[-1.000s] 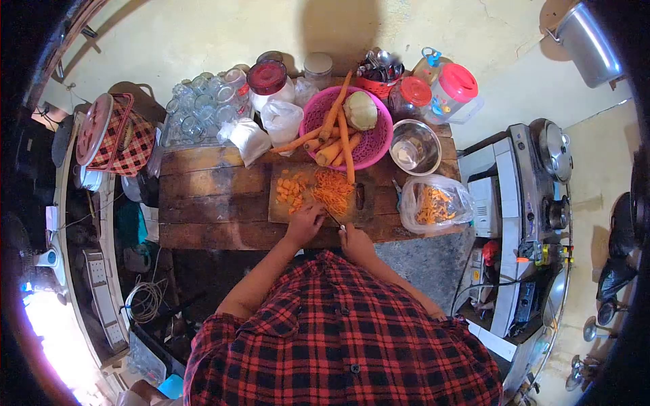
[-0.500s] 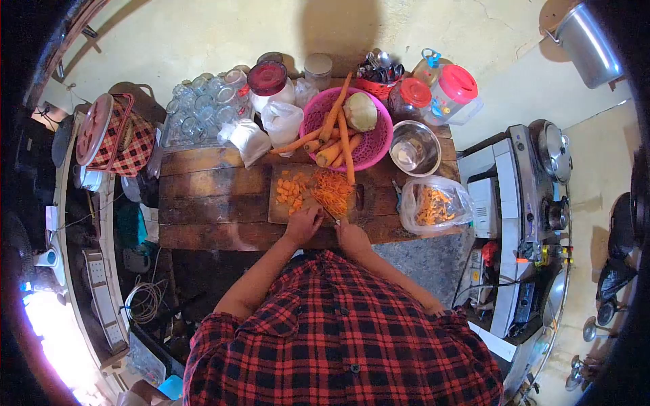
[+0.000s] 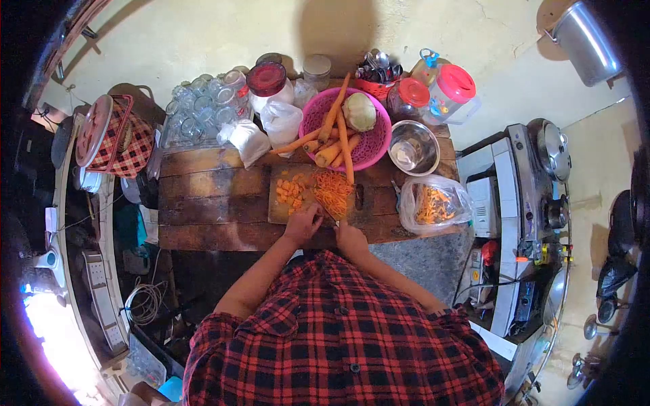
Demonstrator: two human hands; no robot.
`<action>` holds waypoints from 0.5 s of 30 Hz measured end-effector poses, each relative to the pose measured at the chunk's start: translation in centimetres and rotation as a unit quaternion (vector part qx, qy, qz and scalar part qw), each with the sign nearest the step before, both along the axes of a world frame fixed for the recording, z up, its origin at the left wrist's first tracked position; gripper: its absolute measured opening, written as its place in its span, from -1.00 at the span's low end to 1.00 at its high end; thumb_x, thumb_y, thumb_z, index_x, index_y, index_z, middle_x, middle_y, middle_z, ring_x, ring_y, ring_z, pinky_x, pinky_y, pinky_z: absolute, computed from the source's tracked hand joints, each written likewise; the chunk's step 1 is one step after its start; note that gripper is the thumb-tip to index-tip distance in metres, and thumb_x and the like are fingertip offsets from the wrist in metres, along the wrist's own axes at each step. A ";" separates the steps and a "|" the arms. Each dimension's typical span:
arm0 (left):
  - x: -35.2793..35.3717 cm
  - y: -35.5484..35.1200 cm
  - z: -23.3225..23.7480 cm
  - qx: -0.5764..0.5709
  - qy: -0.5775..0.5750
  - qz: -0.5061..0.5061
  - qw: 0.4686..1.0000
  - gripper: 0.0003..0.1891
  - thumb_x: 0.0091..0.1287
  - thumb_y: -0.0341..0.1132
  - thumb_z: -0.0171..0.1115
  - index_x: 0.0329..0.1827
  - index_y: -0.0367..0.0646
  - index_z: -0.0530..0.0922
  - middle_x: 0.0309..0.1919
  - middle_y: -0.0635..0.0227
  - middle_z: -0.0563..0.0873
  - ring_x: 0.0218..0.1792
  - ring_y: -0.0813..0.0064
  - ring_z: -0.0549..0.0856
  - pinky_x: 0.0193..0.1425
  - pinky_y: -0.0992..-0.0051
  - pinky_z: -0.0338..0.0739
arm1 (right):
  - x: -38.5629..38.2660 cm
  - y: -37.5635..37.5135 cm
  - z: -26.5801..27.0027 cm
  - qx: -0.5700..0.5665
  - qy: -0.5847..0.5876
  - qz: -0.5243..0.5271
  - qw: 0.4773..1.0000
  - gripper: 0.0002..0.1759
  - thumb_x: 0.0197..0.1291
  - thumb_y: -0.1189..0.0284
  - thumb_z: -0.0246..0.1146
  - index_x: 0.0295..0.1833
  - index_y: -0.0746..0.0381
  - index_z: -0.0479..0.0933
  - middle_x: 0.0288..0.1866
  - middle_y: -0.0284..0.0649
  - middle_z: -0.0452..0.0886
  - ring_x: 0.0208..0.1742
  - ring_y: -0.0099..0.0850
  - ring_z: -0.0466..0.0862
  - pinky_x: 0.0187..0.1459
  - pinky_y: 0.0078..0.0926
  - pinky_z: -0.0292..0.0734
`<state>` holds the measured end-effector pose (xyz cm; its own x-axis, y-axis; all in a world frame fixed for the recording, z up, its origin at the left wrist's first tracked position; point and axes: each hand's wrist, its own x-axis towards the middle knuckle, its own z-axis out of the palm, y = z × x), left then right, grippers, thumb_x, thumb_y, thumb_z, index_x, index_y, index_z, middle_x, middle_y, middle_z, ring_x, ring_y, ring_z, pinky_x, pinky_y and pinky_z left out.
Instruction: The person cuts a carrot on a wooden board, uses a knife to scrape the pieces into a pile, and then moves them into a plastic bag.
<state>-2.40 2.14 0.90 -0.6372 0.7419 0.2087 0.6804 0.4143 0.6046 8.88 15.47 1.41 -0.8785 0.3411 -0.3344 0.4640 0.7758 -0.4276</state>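
Observation:
On a wooden cutting board point(image 3: 278, 214) lie a pile of diced carrot point(image 3: 290, 190) at the left and a heap of thin carrot strips point(image 3: 332, 191) at the right. My right hand point(image 3: 351, 237) is closed round the handle of a knife point(image 3: 331, 216), whose blade points up and left over the board's near edge. Beside the blade, my left hand point(image 3: 304, 224) rests on the board with its fingers bent together; what they press on is hidden. Just beyond the board, a pink basket point(image 3: 383, 150) holds several whole carrots point(image 3: 329, 154) and a cabbage point(image 3: 359, 112).
Right of the board are a steel bowl point(image 3: 433, 150) and a clear plastic bag point(image 3: 460, 206) with carrot pieces. Glass mugs point(image 3: 203, 105), white bags point(image 3: 281, 120) and lidded jars point(image 3: 266, 80) line the table's back. A gas stove point(image 3: 525, 183) stands at the right.
Both hands stay almost in the same place, with the right hand and knife shifted very slightly left. The piles on the board look nearly the same.

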 end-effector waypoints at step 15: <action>-0.2 0.1 -1.1 0.020 -0.024 -0.001 1.000 -0.77 0.11 -0.39 0.26 -0.20 -0.16 0.43 -0.40 0.19 0.63 -0.34 0.16 0.65 -0.29 0.29 0.53 | 0.2 -0.1 -0.6 -0.003 0.029 0.024 0.999 -0.69 0.29 0.26 -0.01 -0.12 0.34 0.29 -0.50 0.13 0.58 -0.42 0.10 0.62 -0.40 0.03 0.52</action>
<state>-2.57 2.20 -0.22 -0.6457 0.7348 0.2075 0.6515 0.3885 0.6516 9.10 15.36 0.77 -0.9115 0.2967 -0.2848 0.4013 0.7933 -0.4579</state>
